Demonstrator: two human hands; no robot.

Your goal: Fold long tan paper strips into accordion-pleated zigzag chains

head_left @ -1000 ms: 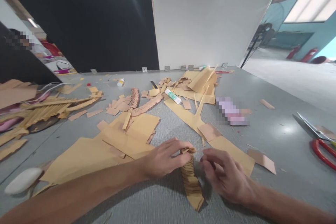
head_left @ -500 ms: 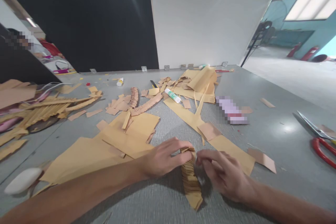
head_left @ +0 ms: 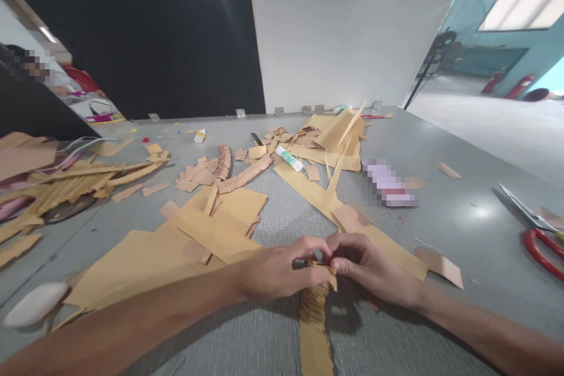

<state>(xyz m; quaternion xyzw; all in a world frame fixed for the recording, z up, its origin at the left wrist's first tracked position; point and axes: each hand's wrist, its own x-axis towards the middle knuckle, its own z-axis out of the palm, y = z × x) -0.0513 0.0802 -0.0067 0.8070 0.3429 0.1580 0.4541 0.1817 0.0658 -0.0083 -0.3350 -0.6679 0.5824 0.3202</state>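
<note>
A pleated strip of brown paper (head_left: 314,311) stands in front of me, its folds stacked near the top and its tail running down past the lower edge of the view. My left hand (head_left: 282,271) is closed around the upper end, with thumb and fingers on either side of it. From the right, my right hand (head_left: 374,270) pinches a small flap at that same end, its fingertips against those of my left hand. The fingers partly hide the top of the strip. Left of my hands lie flat brown paper sheets (head_left: 145,252).
Beyond my hands lie a glue stick (head_left: 289,159), a curled pleated strip (head_left: 224,163) and a heap of paper (head_left: 335,135). Scissors with red handles (head_left: 540,241) lie at far right, a white computer mouse (head_left: 37,304) at lower left. A panel (head_left: 335,35) borders the table's back.
My right hand has moved left and closed on the strip's upper end, where it was apart before. The strip's tail has swung left and extends lower.
</note>
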